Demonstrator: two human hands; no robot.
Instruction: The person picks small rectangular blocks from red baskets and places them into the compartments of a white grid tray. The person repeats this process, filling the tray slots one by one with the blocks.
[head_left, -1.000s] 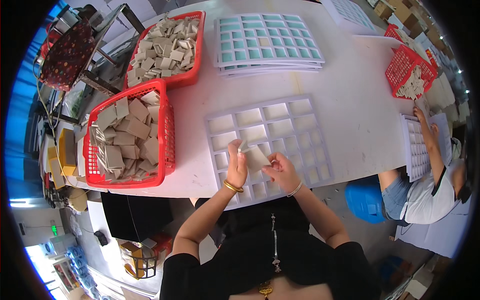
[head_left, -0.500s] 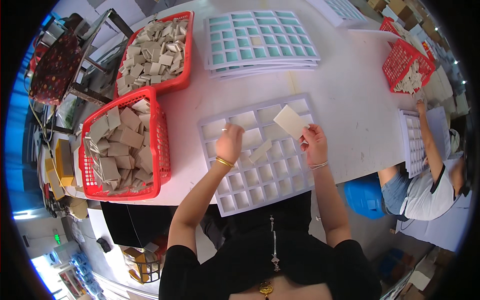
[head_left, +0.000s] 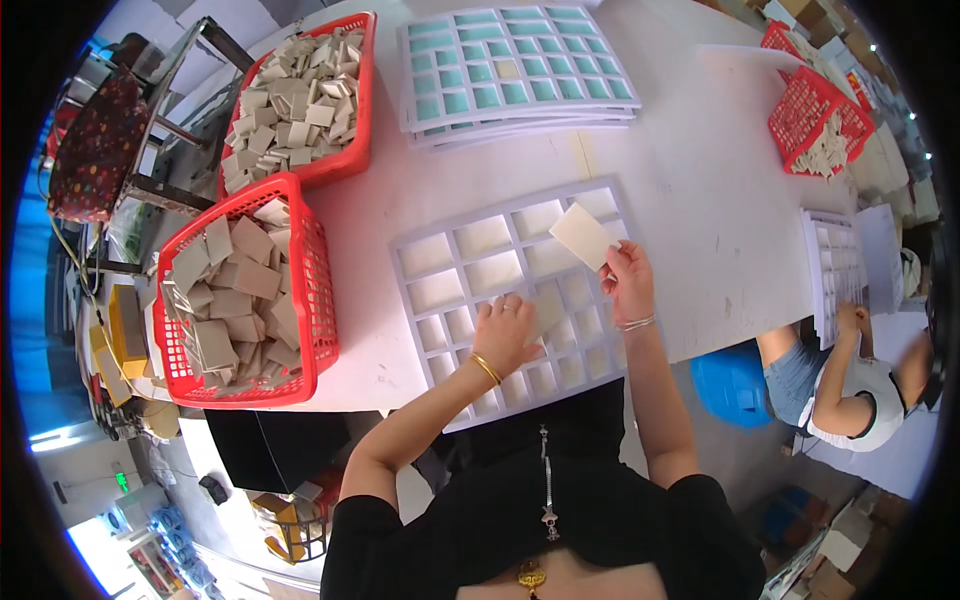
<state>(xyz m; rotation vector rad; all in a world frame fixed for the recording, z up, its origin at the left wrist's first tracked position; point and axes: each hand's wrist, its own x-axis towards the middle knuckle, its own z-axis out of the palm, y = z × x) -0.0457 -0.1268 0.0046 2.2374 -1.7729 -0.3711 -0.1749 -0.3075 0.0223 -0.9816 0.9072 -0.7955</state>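
Right hand (head_left: pixel 628 283) has a pale square tile (head_left: pixel 583 236) pinched by one corner between thumb and fingertips, the tile lifted clear and tilted above the far right cells of the white compartment tray (head_left: pixel 430 330). A corner pinch like that leaves the face and the other edges free, which looks handy for dropping it flat into a cell. Just under and beyond that hand, several of the big cells show pale faces, apparently tiles already seated.

Left hand (head_left: pixel 508 335) lies palm down on the tray, fingers spread fairly flat, fingertips touching a second tile (head_left: pixel 547 306) that sits just beside them toward the right hand. It reads as pressing or steadying; I cannot tell whether that tile is fully down in its cell. A gold bangle (head_left: pixel 486 369) sits at that wrist, a thin bracelet (head_left: pixel 634 323) at the other.

Outward now. Off the left hand's outer side, near the table edge, a red basket (head_left: pixel 318 300) heaped with loose tiles, within easy arm's reach, likely why it stands there. Beyond it, a second red basket (head_left: pixel 360 110) of smaller pieces. Straight ahead of both hands, well apart, a stack of trays (head_left: pixel 520 75) with teal showing in the cells. Far off the right hand's side, another person (head_left: pixel 850 385) bends over their own tray (head_left: pixel 835 265), a third red basket (head_left: pixel 820 120) past them.
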